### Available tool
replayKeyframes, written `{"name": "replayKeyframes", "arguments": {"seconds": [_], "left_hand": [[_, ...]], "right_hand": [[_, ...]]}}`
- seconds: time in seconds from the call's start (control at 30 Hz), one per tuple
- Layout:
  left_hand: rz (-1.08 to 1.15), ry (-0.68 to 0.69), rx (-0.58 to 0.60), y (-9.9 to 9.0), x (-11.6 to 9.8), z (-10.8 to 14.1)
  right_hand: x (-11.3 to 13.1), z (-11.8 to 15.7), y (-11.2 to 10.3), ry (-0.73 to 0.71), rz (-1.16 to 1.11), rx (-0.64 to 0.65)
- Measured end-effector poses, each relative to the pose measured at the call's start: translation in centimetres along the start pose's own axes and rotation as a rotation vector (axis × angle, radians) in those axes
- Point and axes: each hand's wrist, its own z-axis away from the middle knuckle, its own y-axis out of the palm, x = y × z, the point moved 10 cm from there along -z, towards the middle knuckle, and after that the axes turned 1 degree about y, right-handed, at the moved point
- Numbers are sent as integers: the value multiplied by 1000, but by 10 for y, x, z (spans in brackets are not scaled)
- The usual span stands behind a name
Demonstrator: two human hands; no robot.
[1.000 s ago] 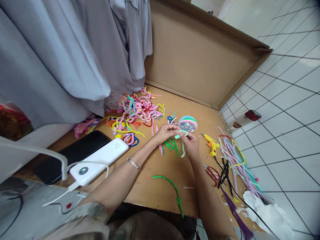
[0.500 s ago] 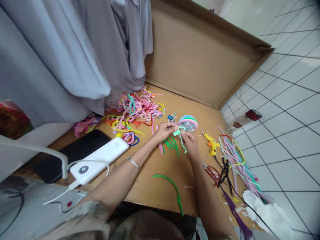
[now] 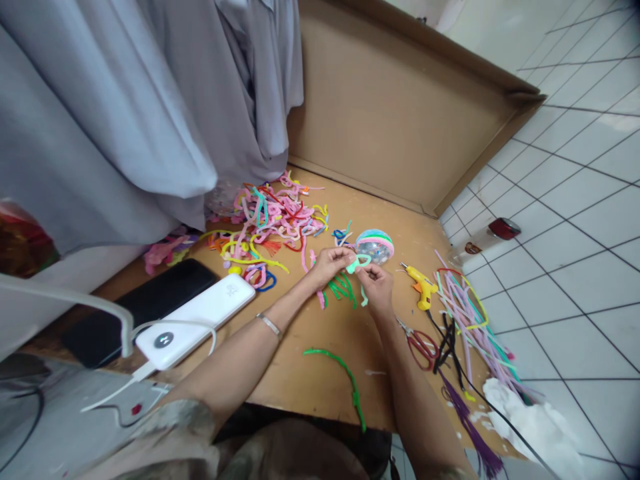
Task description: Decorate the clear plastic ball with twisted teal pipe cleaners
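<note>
A mint-green pipe cleaner point(image 3: 363, 259) is pinched between my two hands above the table, bent into a loop with one end hanging down. My left hand point(image 3: 331, 263) grips its coiled part with thumb and fingertips. On the other side, my right hand point(image 3: 377, 285) pinches the strand near the loop. Just behind the hands sits a clear ball point(image 3: 375, 247) with blue, green and pink bands. Dark green pipe cleaner pieces point(image 3: 343, 288) lie on the table under my hands, and a longer green twisted strip point(image 3: 346, 373) rests nearer to me.
At the back left is a tangled heap of pink pipe cleaners point(image 3: 280, 213). A white power bank point(image 3: 200, 321) and a black phone point(image 3: 145, 310) lie left. A yellow glue gun point(image 3: 423, 287), red-handled scissors point(image 3: 423, 348), purple tassel point(image 3: 467, 423) and loose pipe cleaners point(image 3: 473, 320) are right.
The mint pipe cleaner's free end has been bent round into a closed loop between my fingers. My right hand has shifted slightly left and down; the left keeps its pinch.
</note>
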Motion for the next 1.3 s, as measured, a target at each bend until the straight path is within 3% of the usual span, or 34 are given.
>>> {"name": "replayKeyframes", "arguments": {"seconds": [0.17, 0.5, 0.73, 1.3], "left_hand": [[22, -5, 5, 2, 4, -1], [-270, 130, -34, -4, -12, 0], [-267, 164, -104, -12, -15, 0], [-261, 140, -94, -6, -16, 0]], "right_hand": [[4, 0, -1, -31, 23, -28], [1, 1, 6, -20, 13, 48], [-5, 1, 10, 5, -39, 81], [-2, 1, 5, 36, 4, 52]]}}
